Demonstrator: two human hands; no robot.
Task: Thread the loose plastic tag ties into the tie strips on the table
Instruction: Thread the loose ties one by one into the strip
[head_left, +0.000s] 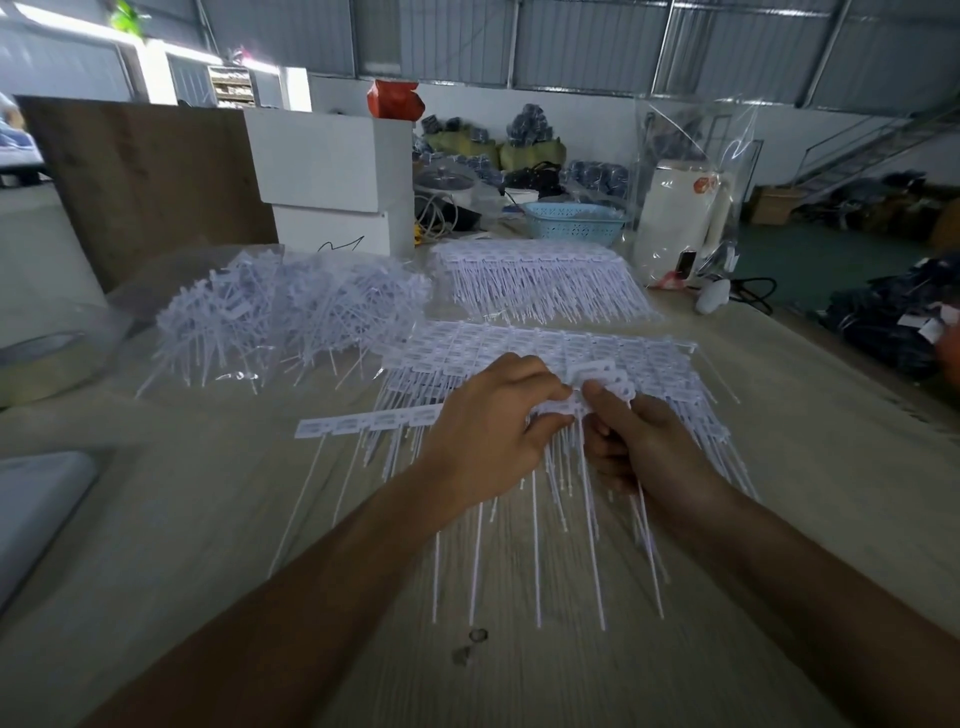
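Note:
A white tie strip (374, 422) lies across the wooden table (182, 519) with its thin tails pointing toward me. My left hand (488, 431) pinches the strip at its right end. My right hand (639, 441) holds a bundle of loose plastic tag ties (608, 384) with heads up, right against the left fingertips. Long tails hang below both hands. A heap of loose ties (280, 317) lies on clear plastic at the back left. Finished stacked strips (545, 353) lie just behind my hands, and another stack (535, 280) sits farther back.
White boxes (332, 171) and a brown board (145, 182) stand at the back left. A blue basket (574, 222) and a white appliance in a clear bag (680, 218) stand at the back right. A grey object (36, 509) lies at the left edge.

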